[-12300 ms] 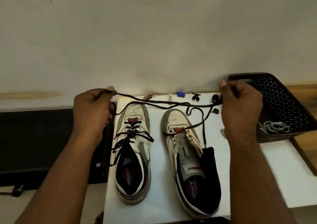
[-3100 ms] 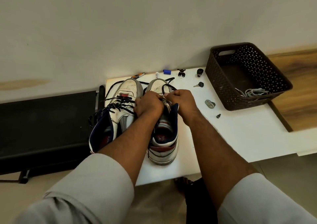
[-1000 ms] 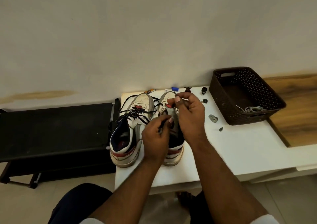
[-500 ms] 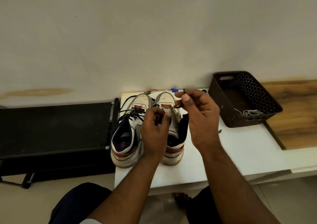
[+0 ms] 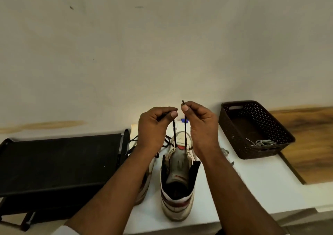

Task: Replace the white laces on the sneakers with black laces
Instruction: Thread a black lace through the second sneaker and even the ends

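Two white sneakers stand heel-first toward me on the white table. The right sneaker has its tongue showing, and a black lace rises from its lowest eyelets in two taut strands. My left hand pinches the left strand's end and my right hand pinches the right one, both raised above the toe. The left sneaker is mostly hidden behind my left forearm, with its black lace ends showing loose.
A dark perforated basket at the right holds white laces. Small metal bits and a blue cap lie on the table. A black bench stands to the left, a wooden surface to the right. The wall is close behind.
Both hands have lifted from the right sneaker's eyelets and now pull the two lace ends up taut and level above the toe. The camera has tilted up.
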`<state>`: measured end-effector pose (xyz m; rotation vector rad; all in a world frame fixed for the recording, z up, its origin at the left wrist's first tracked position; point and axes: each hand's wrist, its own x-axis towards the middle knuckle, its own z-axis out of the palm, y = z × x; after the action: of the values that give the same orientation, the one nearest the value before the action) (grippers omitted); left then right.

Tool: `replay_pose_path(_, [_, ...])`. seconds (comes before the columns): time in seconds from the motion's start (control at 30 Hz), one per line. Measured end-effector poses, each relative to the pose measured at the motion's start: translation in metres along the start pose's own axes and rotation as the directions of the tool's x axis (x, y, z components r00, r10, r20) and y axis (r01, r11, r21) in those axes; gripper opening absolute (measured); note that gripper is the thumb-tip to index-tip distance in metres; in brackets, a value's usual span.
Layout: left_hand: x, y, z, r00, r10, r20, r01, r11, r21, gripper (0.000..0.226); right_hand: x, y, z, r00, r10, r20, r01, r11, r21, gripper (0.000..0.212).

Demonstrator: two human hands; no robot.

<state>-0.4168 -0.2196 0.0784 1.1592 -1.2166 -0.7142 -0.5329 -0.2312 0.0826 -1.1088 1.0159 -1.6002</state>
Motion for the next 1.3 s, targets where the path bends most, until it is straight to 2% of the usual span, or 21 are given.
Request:
replay_pose_path(0.1, [0.022,0.014,-0.003,0.993,-0.061,0.098,0.07,0.994,-0.088,0.035,0.021,-0.009,0.001,1.0,0.001,0.01,0.0,0.999,-0.038,0.015])
replay_pose_path(0.17, [0.035,0.018,-0.003,0.988,-0.089,0.126,0.1,0.992,-0.082,0.043,0.032,-0.012,0.0,0.999,0.03,0.041,-0.027,0.996,-0.08,0.016])
replay_pose_path(0.3, [0.045,0.019,0.0,0.974,-0.143,0.177,0.17,0.974,-0.148,0.015,0.035,-0.01,-0.001,0.992,0.087,0.09,-0.08,0.993,-0.082,0.01])
replay_pose_path(0.4, [0.04,0.016,0.005,0.967,-0.171,0.188,0.208,0.958,-0.198,0.02,0.027,-0.004,-0.002,0.993,0.093,0.078,-0.094,0.996,0.003,0.009])
replay_pose_path(0.53, [0.037,0.014,0.009,0.961,-0.213,0.179,0.254,0.934,-0.251,0.007,0.02,0.003,-0.002,0.997,0.069,0.044,-0.072,0.995,0.062,0.009])
replay_pose_path(0.6, [0.036,0.015,0.01,0.961,-0.222,0.166,0.26,0.931,-0.256,0.01,0.018,0.006,-0.003,0.998,0.051,0.033,-0.053,0.996,0.078,0.011])
replay_pose_path(0.73, [0.038,0.022,0.009,0.964,-0.207,0.168,0.223,0.972,-0.078,0.014,0.019,0.015,-0.006,1.0,-0.023,0.005,0.023,1.0,0.007,0.01])
replay_pose_path(0.83, [0.044,0.031,0.01,0.979,-0.105,0.174,0.087,0.991,0.105,0.006,0.023,0.019,-0.007,0.992,-0.125,-0.002,0.125,0.99,-0.07,0.013])
replay_pose_path(0.97, [0.048,0.039,0.015,0.983,0.039,0.182,-0.096,0.944,0.316,0.004,0.027,0.02,-0.008,0.967,-0.255,0.01,0.253,0.952,-0.174,0.016])
replay_pose_path(1.07, [0.046,0.036,0.021,0.981,0.102,0.167,-0.161,0.906,0.392,0.007,0.029,0.023,-0.008,0.968,-0.25,-0.024,0.244,0.959,-0.145,0.018])
replay_pose_path(1.13, [0.046,0.032,0.024,0.98,0.159,0.121,-0.197,0.88,0.433,0.007,0.029,0.025,-0.005,0.98,-0.194,-0.051,0.192,0.981,-0.042,0.02])
replay_pose_path(1.2, [0.046,0.028,0.027,0.979,0.188,0.076,-0.203,0.885,0.418,0.008,0.029,0.025,-0.003,0.99,-0.128,-0.054,0.131,0.99,0.048,0.02])
replay_pose_path(1.3, [0.044,0.021,0.026,0.987,0.156,0.036,-0.159,0.931,0.329,0.007,0.031,0.024,-0.005,0.995,-0.094,-0.024,0.095,0.993,0.064,0.017])
